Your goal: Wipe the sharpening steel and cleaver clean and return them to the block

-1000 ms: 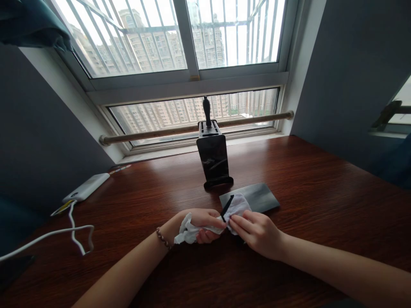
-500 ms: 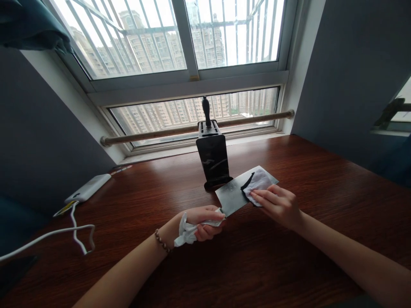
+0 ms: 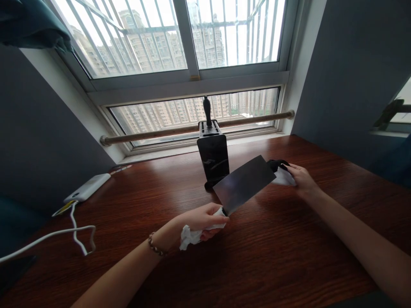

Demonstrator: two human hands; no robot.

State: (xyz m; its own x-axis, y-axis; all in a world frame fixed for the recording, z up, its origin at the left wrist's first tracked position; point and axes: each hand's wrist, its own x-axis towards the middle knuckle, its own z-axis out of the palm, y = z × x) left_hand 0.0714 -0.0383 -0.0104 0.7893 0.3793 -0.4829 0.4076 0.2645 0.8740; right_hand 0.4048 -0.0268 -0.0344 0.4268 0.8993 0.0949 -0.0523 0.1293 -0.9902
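Note:
My left hand point(image 3: 205, 220) is closed round the handle end of a kitchen cleaver point(image 3: 245, 184), with a crumpled white tissue point(image 3: 190, 236) wrapped between palm and handle. The broad grey blade points up and to the right above the table. At the far end of the blade, my right hand point(image 3: 300, 179) pinches a black and white cloth point(image 3: 284, 176), which hangs beside the blade's tip. Whether the cloth touches the blade I cannot tell. Most of the handle is hidden by my fingers and the tissue.
Behind the blade stands a black knife block point(image 3: 213, 158) with a black-handled knife point(image 3: 207, 111) in it. A white power bank point(image 3: 88, 188) with a white cable point(image 3: 75, 229) lies at the left of the brown wooden table point(image 3: 154, 184). A rail point(image 3: 154, 134) crosses the window.
My right hand has moved the cloth off the blade face, rightward past its tip. The blade has tilted, and its face now looks darker. My left hand keeps its grip.

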